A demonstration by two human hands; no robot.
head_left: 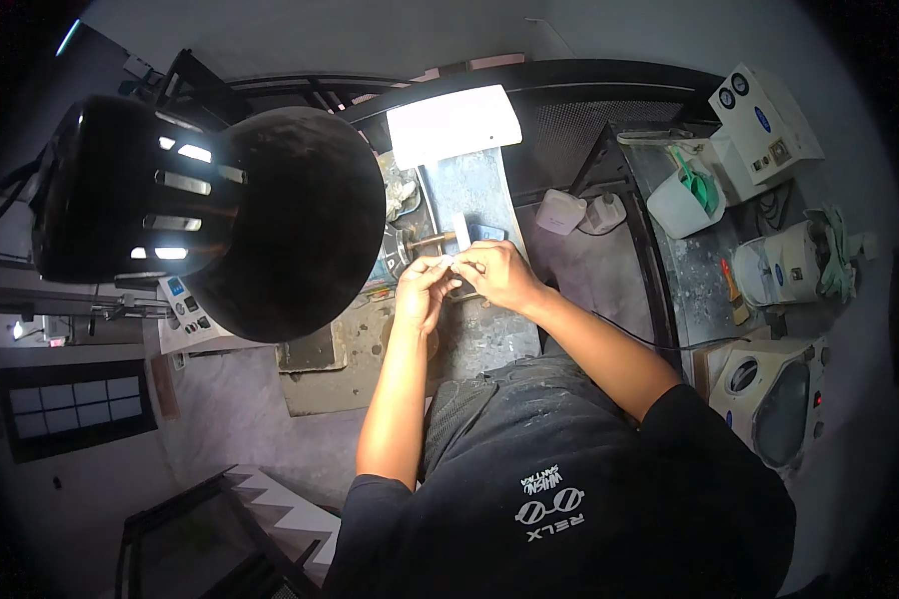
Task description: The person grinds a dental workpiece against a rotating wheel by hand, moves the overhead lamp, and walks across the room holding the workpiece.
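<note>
My left hand and my right hand meet over a worn grey bench top. Fingertips of both hands pinch a small white piece between them. Just beyond the fingers lie a small blue block and an upright white strip. A thin brown rod lies to their left. What the white piece is, I cannot tell.
A big black lamp head hangs at the left, close to my left hand. A bright white panel stands behind the bench. To the right are small white bottles, a white tub with green tools, and white machines.
</note>
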